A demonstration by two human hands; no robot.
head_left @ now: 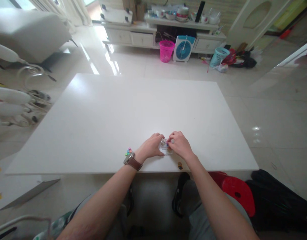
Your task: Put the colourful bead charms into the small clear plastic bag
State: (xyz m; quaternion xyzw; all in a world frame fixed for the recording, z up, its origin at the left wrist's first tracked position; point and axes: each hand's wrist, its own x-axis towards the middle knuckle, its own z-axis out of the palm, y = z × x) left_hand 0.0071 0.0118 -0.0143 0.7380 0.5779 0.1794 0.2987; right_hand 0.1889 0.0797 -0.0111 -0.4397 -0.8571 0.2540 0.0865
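My left hand (151, 145) clasps case (164, 149), right hand (180, 145) pinches a bit (167, 144) there; seemingly midway, loose pieces (128, 151) remaining at nine o'clock.

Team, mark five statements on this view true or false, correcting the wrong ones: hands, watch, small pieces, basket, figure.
1. Both the left hand and right hand are at the small clear item. True.
2. The watch is on the right arm. False: left arm.
3. The colorful pieces lie right of both hands. False: left, beside the watch.
4. The pink basket stands left of the fan. True.
5. The small dark-and-yellow figure is on the floor. False: on the table.
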